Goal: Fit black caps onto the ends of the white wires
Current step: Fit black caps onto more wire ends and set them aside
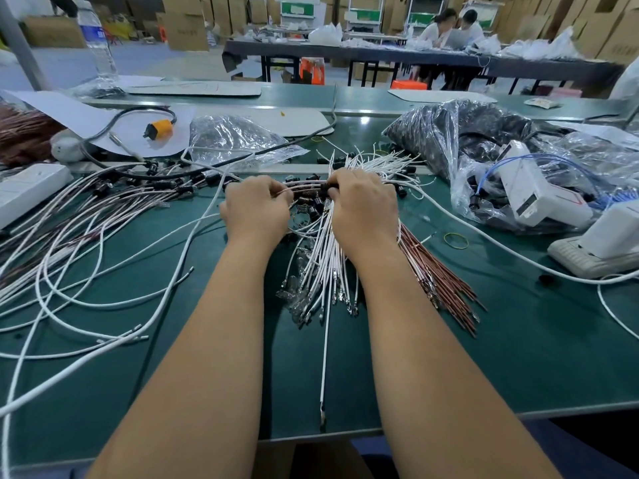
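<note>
1. Left hand (257,207): held knuckles-up over the middle of the desk (518,357), fingers curled round a thin run of wire (304,184) that spans across to the other hand.
2. Right hand (363,205): placed just beside the left, fingers curled, with a black cap (325,187) pinched at the fingertips where the wire ends.
3. White wires (328,250): a loose bundle is laid beneath and between the two hands, fanned toward the near edge of the desk, with metal terminals at the near ends. One single wire (324,357) is stretched straight almost to the near edge.
4. Loose black caps (313,210): a small scatter is seen on the desk between the hands, touching the bundle.
5. Capped wires (103,198): a spread of white wires with black caps already fitted is laid across the left side of the desk.
6. Red-brown wires (442,271): a bundle lies just right of the right wrist, angled toward the near right.
7. Clear plastic bag (446,140): filled with dark parts, set toward the far right of the desk.
8. Second plastic bag (235,140): laid flat near the far edge, beyond the hands.
9. Yellow rubber band (456,240): lies flat on the desk, right of the red-brown bundle.
10. Orange plug (158,128): on a black cable, at the far left.
11. Water bottle (96,43): stands upright at the far left corner.
</note>
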